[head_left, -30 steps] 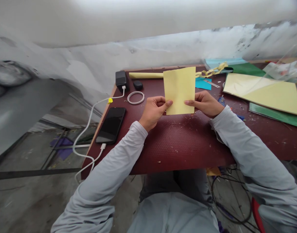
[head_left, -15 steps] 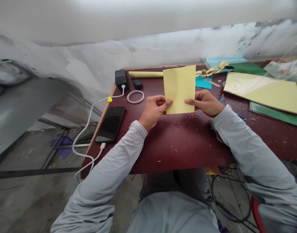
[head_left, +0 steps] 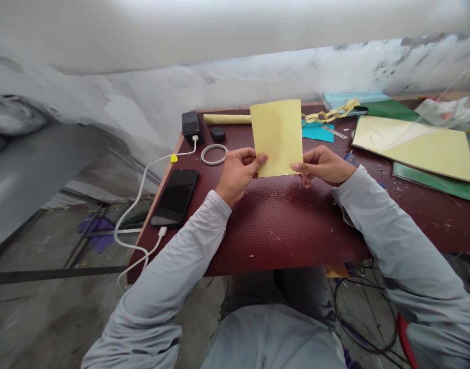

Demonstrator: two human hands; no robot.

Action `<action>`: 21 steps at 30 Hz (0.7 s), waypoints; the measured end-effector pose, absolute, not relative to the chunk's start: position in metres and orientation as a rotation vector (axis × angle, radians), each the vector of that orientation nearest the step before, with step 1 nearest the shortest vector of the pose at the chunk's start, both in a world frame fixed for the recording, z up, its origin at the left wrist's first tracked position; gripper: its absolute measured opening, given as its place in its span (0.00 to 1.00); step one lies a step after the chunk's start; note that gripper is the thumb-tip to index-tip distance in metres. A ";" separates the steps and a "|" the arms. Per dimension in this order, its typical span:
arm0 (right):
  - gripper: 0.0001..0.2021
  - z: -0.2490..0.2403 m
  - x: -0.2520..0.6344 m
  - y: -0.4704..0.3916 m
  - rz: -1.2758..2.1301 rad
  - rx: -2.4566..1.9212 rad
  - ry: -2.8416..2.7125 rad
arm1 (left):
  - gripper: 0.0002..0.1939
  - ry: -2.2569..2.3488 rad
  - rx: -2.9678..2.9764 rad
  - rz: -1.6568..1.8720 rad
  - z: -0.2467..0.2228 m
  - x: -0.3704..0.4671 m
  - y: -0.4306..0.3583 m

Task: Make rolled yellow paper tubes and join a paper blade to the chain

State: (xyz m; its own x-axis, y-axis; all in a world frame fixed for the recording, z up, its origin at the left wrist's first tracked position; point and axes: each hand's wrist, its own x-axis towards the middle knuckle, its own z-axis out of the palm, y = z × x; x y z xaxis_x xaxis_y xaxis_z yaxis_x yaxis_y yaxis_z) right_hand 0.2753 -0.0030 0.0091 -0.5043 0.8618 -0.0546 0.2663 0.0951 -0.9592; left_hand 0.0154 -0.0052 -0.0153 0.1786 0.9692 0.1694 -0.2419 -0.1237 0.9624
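A yellow rectangular sheet of paper (head_left: pixel 278 133) is held up above the table, facing me. My left hand (head_left: pixel 238 171) pinches its lower left corner, thumb on the near face. At the lower right edge, my right hand (head_left: pixel 324 165) grips it between thumb and fingers. Behind the sheet lies a rolled yellow paper (head_left: pixel 227 119), its right end hidden. A yellow paper chain (head_left: pixel 334 114) stretches to the right of the sheet, near a blue piece of paper (head_left: pixel 318 131) and a small metal ruler or blade (head_left: pixel 334 132).
On the left of the dark red table (head_left: pixel 265 230) are a phone (head_left: pixel 175 197) on a white cable (head_left: pixel 142 184), a black charger (head_left: pixel 191 126), a small black case (head_left: pixel 218 134) and a white ring (head_left: pixel 214 154). Yellow sheets (head_left: pixel 419 148) and green sheets (head_left: pixel 438 182) lie right.
Both hands have shifted the yellow paper slightly left and up. My right hand's grip has moved a little lower, toward the bottom corner.
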 end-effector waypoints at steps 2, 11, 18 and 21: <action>0.22 0.009 0.277 -0.003 1.419 -1.100 -1.873 | 0.21 0.821 1.223 1.272 -0.014 0.015 -0.005; 0.21 0.012 0.276 -0.004 1.368 -1.065 -1.888 | 0.21 0.840 1.206 1.267 -0.010 0.012 -0.006; 0.19 0.008 0.277 -0.002 1.362 -1.066 -1.861 | 0.20 0.814 1.188 1.262 -0.010 0.011 -0.006; 0.18 0.005 0.278 -0.001 1.364 -1.049 -1.860 | 0.21 0.798 1.190 1.251 -0.009 0.011 -0.007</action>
